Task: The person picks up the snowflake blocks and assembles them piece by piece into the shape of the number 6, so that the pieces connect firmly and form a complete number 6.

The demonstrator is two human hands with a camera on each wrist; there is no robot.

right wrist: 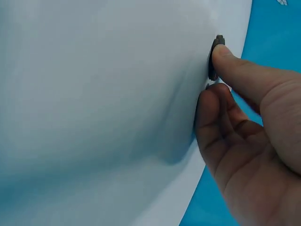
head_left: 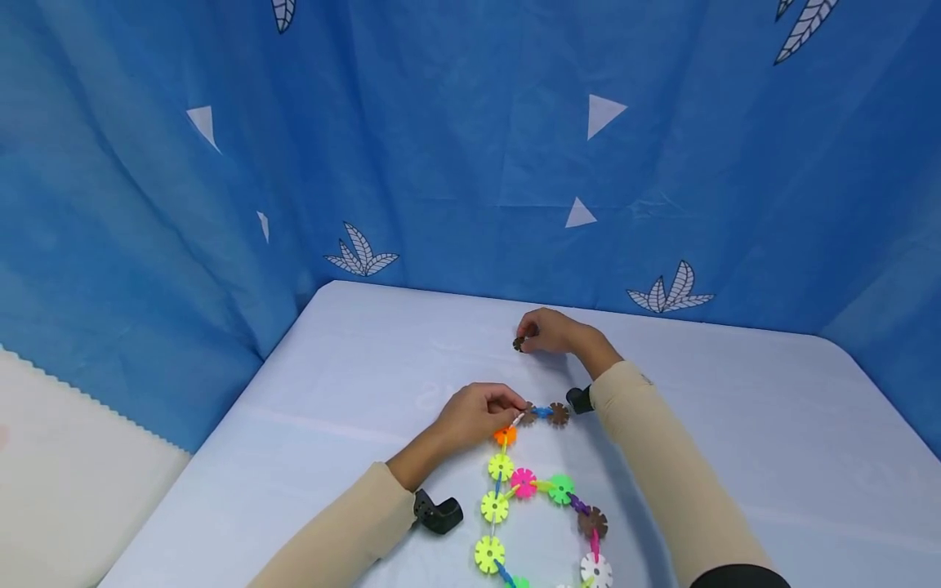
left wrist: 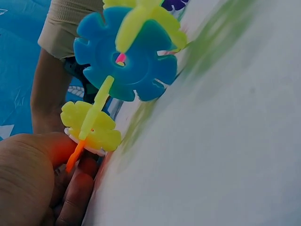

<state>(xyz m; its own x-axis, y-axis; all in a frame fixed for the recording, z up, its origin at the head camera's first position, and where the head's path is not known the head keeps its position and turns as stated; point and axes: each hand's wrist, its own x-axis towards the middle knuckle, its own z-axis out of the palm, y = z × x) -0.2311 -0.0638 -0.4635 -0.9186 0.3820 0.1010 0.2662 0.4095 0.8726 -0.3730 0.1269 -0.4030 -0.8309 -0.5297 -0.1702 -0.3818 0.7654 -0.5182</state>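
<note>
A chain of notched plastic snowflake discs lies on the white table, with a yellow disc, a pink disc and a green disc among its links. At its far end my left hand pinches the chain by a white disc, between an orange disc and the brown end disc. Farther back, just over the table, my right hand holds a loose dark brown disc between thumb and fingers. In the left wrist view a blue disc looms large beyond the left fingers.
The white table ends at the back against a blue curtain printed with leaves and triangles. Black wrist cameras sit below both hands. The near part of the chain runs past the bottom of the head view.
</note>
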